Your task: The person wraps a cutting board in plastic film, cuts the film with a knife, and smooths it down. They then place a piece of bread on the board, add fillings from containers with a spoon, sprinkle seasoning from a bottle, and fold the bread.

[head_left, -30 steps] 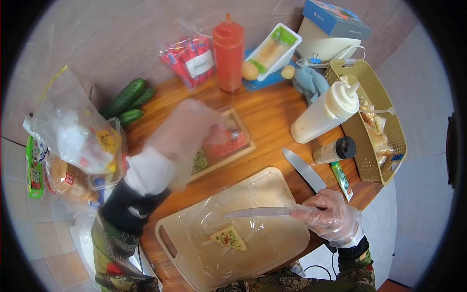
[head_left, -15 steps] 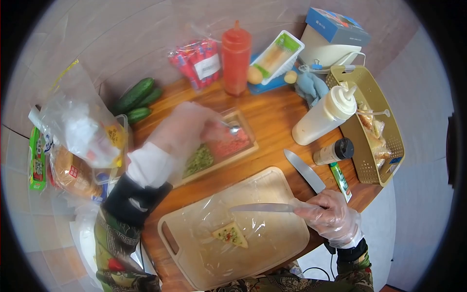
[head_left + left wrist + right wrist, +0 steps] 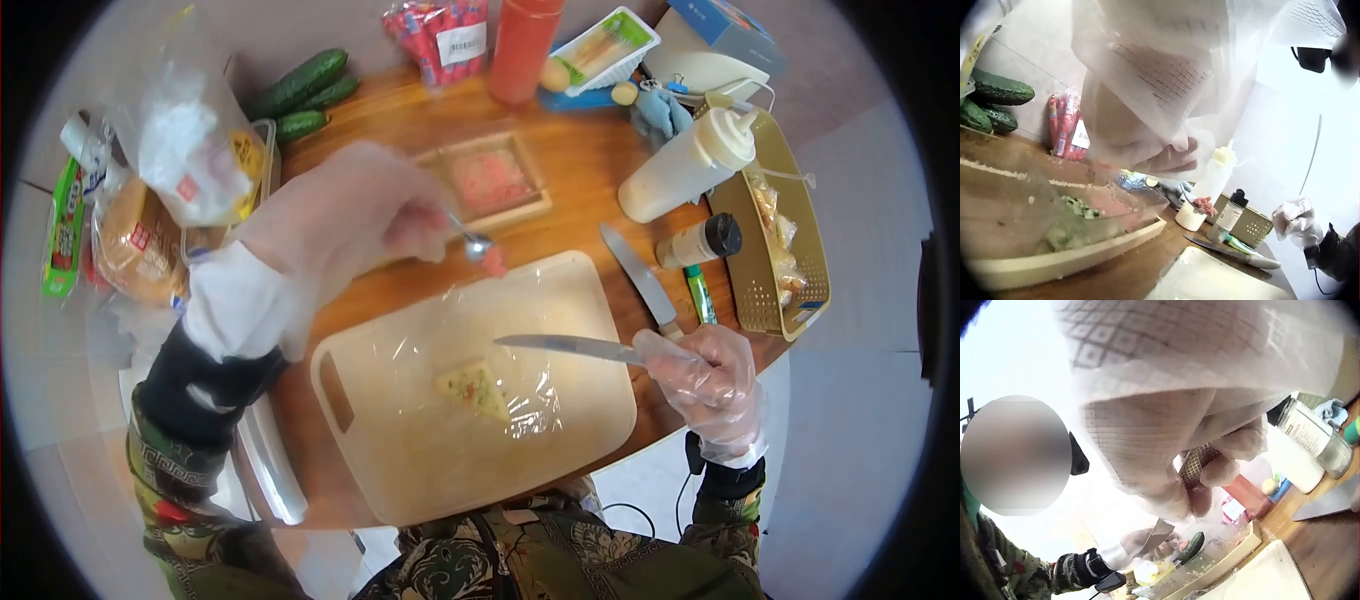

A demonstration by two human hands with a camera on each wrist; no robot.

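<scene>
While the left hand (image 3: 350, 205) pinches a small metal spoon (image 3: 477, 246) above the far edge of the cutting board (image 3: 385, 420), the right hand (image 3: 705, 382) has its fingers curled round the handle of a knife (image 3: 575, 345), whose blade reaches in over the board's right part.

The spoon looks light and stiff, best taken by its thin handle and kept level, since the pink bits (image 3: 495, 263) at its bowl seem soft, moist and apt to tumble off. The knife also seems rigid and fairly light; its handle, beyond the board's right edge, is the place to hold, though the loose plastic glove (image 3: 745, 425) may slip a little.

At the middle of the board is a pale triangular piece (image 3: 472, 390) with green and red specks. It looks soft and easily dented, so a gentle grip by its sides, or support from below, suits it better than a squeeze. Clear film (image 3: 540, 405) on the board looks slick and flimsy; through the glare, it perhaps covers the piece too.
</scene>
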